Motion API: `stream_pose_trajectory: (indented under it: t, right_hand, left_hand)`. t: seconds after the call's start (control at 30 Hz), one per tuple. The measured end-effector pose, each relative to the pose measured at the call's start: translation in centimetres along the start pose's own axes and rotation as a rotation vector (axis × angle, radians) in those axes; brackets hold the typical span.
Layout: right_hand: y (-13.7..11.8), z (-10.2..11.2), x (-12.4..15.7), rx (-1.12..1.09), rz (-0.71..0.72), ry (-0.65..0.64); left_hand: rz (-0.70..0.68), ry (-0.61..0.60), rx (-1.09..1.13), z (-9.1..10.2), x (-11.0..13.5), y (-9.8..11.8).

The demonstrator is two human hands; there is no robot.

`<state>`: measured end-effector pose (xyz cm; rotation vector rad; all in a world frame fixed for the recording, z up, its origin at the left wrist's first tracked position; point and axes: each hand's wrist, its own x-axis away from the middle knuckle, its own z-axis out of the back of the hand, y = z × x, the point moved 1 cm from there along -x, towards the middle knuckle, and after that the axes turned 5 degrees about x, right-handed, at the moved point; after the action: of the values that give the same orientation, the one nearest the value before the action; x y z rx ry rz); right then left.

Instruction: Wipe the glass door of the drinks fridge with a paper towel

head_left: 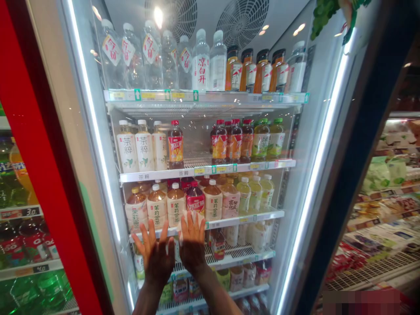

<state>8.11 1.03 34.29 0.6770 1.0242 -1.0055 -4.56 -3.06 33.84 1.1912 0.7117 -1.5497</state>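
Observation:
My left hand (156, 256) is raised with its palm forward and fingers spread, in front of the lower shelves of a lit drinks cooler (251, 217). It holds nothing that I can see. My right hand (192, 240) is beside it, fingers stretched upward over a pale, thin tissue-like cloth (201, 217) that it keeps flat beneath them. Faint reflections suggest glass between my hands and the bottles. Right behind the fingertips stand a tea bottle (175, 203) with a cream label and a red-labelled bottle (196, 199).
Clear water bottles (151, 52) line the top shelf. Below stand white tea bottles (126, 148) and red-capped bottles (219, 142). Bright light strips (95, 118) edge the cooler. A red frame (42, 144) borders it on the left; a dark frame (344, 175) on the right, beside packaged-food shelves (387, 192).

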Motion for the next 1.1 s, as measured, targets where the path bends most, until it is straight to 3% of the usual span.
stream_pose_trajectory:
  t: [0.1, 0.2, 0.27, 0.37, 0.43, 0.53, 0.6, 0.7, 0.73, 0.8, 0.87, 0.93, 1.03, 1.1]
  right_hand:
    - [0.3, 0.9, -0.7, 0.049, 0.013, 0.036]
    - [1.6, 1.8, -4.4, 0.047, -0.009, 0.044]
    - [3.4, 2.3, -6.2, 0.029, 0.066, 0.041]
    - [7.6, 2.9, -6.1, 0.020, 0.202, 0.081]
    - [10.8, 3.4, -4.9, 0.034, 0.118, 0.158]
    - [13.8, 3.9, -3.6, 0.059, -0.177, 0.249]
    - [14.7, 4.2, -3.6, 0.080, -0.171, 0.211]
    - [17.4, 5.2, -4.1, 0.098, 0.102, 0.101]
    - [19.0, 5.7, -4.2, 0.097, 0.128, 0.092]
    - [22.9, 7.0, -4.2, 0.091, -0.003, 0.145]
    - [26.4, 8.1, -3.7, 0.079, -0.249, 0.256]
    - [28.4, 8.8, -3.0, 0.059, -0.335, 0.275]
    - [29.7, 9.4, -2.2, 0.041, -0.075, 0.097]
    - [31.0, 10.1, -2.2, 0.046, -0.010, 0.053]
  left_hand:
    - [-0.029, 0.009, -0.018, 0.1, -1.3, 0.4]
    - [-0.060, 0.036, -0.019, 0.1, -2.6, 1.4]
    - [-0.078, 0.047, 0.000, 0.0, -3.2, 2.3]
    - [-0.079, 0.051, 0.011, -0.6, -3.9, 3.5]
    - [-0.063, 0.040, 0.008, -1.1, -4.3, 4.2]
    - [-0.054, 0.017, 0.007, -2.1, -5.2, 5.9]
    - [-0.074, -0.004, 0.006, -2.9, -6.0, 7.7]
    - [-0.129, -0.020, 0.024, -4.1, -7.4, 11.2]
    - [-0.145, -0.013, 0.036, -4.5, -7.8, 12.4]
    - [-0.164, 0.013, 0.061, -5.4, -8.5, 14.8]
    - [-0.177, 0.037, 0.086, -6.3, -8.9, 17.1]
    - [-0.195, 0.039, 0.109, -7.2, -9.3, 19.4]
    - [-0.218, 0.017, 0.132, -8.7, -9.6, 22.5]
    - [-0.225, 0.009, 0.138, -9.6, -9.7, 24.2]
